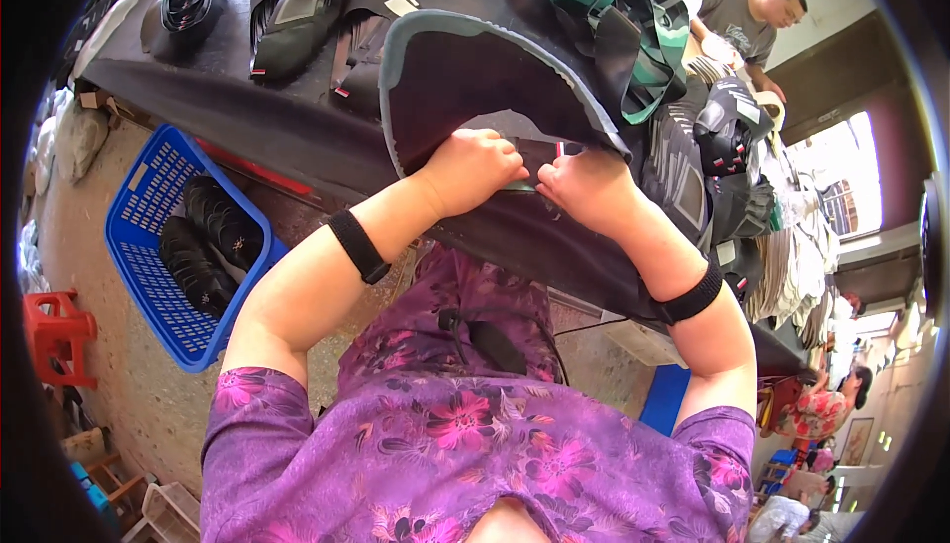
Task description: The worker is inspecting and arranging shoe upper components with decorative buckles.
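Observation:
A curved black shoe upper piece (475, 73) with a grey-teal border arches over the near edge of the black-covered table (297, 127). My left hand (475, 169) is closed at its lower inner edge, with fingers curled toward the middle. Opposite it, my right hand (586, 185) is also closed, pinching the same piece near its right end. A small gap separates the fingertips of both hands. What lies under my fingers is partly hidden.
Black shoe uppers (297, 28) lie beyond my left hand; green camouflage pieces (643, 38) are heaped at the far right. Stacked uppers (683, 167) line the right side. A blue basket (129, 236) holds black uppers, near a red stool (59, 340). A co-worker (742, 23) stands at far right.

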Demonstrator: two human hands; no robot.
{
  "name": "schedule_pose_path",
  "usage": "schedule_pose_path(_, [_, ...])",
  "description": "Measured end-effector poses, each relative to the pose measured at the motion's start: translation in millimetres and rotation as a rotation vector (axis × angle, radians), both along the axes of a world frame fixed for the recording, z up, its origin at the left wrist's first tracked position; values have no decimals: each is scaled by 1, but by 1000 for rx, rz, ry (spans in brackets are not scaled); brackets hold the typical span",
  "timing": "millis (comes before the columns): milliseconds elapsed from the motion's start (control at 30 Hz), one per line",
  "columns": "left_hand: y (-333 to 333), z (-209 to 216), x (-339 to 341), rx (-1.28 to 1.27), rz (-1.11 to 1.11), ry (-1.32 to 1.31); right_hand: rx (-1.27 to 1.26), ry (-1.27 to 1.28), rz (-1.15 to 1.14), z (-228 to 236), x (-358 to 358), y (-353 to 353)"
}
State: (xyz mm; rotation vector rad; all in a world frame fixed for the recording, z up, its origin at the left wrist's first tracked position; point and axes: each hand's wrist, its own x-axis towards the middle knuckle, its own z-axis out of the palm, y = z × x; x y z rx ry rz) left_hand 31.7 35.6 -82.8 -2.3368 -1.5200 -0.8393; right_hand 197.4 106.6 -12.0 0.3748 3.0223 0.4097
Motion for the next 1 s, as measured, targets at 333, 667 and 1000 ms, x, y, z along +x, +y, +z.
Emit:
schedule_pose_path(333, [5,6,2,13,63,-67,11,157,-101,-15,3,-1])
schedule_pose_path(667, [4,21,-5,-470,-20,-169,8,325,-117,-22,8,-2])
schedule_pose_path(1000, [8,5,-7,-298,-81,-210,89,501,97,-28,14,10])
